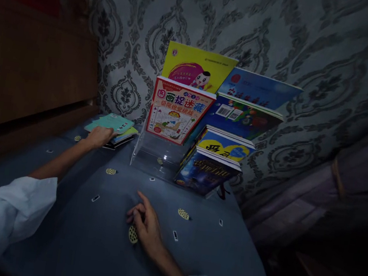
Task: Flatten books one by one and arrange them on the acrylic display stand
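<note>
At the left, my left hand [100, 137] has its fingers closed on the near edge of a teal book [114, 123], thumb side toward me. That book lies on top of a small pile of books [125, 138] beside the wooden furniture. Over the patterned blue cloth, my right hand [147, 224] holds nothing; its index finger points forward and the other fingers are loosely bent. Ahead of it stands a clear tiered book rack [154, 154], with a red picture book [178, 114] leaning on its left side.
More books fill the rack: a yellow book [197, 69] and a blue book [259, 89] behind, dark blue books [206, 171] at front right. A wooden headboard [33, 66] rises at the left, patterned wallpaper [174, 13] behind, and a hanging curtain [315, 175] at the right.
</note>
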`<move>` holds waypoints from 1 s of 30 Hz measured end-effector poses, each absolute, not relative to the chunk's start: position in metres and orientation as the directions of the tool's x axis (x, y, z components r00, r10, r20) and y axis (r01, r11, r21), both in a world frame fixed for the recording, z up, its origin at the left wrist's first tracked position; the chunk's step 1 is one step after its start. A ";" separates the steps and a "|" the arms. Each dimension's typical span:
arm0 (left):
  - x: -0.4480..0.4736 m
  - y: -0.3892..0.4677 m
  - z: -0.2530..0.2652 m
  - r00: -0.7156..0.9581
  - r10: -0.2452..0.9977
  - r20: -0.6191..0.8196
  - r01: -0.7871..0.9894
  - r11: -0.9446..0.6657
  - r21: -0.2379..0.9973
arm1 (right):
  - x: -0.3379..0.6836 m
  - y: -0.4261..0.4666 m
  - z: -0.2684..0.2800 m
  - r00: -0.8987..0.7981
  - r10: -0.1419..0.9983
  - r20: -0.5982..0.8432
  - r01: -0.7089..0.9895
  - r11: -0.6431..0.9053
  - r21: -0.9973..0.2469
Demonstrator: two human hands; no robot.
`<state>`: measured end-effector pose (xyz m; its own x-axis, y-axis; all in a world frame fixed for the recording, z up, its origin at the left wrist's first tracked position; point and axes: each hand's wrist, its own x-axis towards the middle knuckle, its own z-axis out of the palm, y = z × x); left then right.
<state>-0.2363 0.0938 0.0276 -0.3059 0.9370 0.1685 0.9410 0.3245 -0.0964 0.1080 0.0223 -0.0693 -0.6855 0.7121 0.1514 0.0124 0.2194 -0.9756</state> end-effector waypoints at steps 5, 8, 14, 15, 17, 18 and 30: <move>-0.214 0.062 0.028 -0.281 0.951 0.128 0.941 0.299 -0.159 | 0.109 0.022 -0.069 -0.682 0.715 0.155 0.015 0.225 -0.974; -0.197 0.040 0.025 -0.266 0.960 0.089 0.941 0.278 -0.193 | 0.109 0.022 -0.069 -0.689 0.705 0.169 0.014 0.246 -0.969; -0.175 0.004 0.026 -0.212 0.976 0.046 0.941 0.217 -0.261 | 0.109 0.023 -0.072 -0.697 0.692 0.189 -0.013 0.251 -0.968; -0.170 -0.001 0.027 -0.189 0.981 0.037 0.942 0.192 -0.277 | 0.108 0.023 -0.073 -0.699 0.688 0.196 -0.019 0.255 -0.967; -0.158 -0.011 0.028 -0.132 0.991 0.020 0.941 0.132 -0.311 | 0.108 0.024 -0.074 -0.704 0.680 0.206 -0.031 0.261 -0.965; -0.151 -0.017 0.028 -0.102 0.995 0.005 0.941 0.098 -0.325 | 0.108 0.024 -0.074 -0.703 0.680 0.210 -0.035 0.261 -0.965; -0.057 -0.071 0.008 0.355 0.920 -0.165 0.873 -0.389 -0.295 | 0.109 0.026 -0.074 -0.599 0.753 0.272 0.059 0.380 -0.923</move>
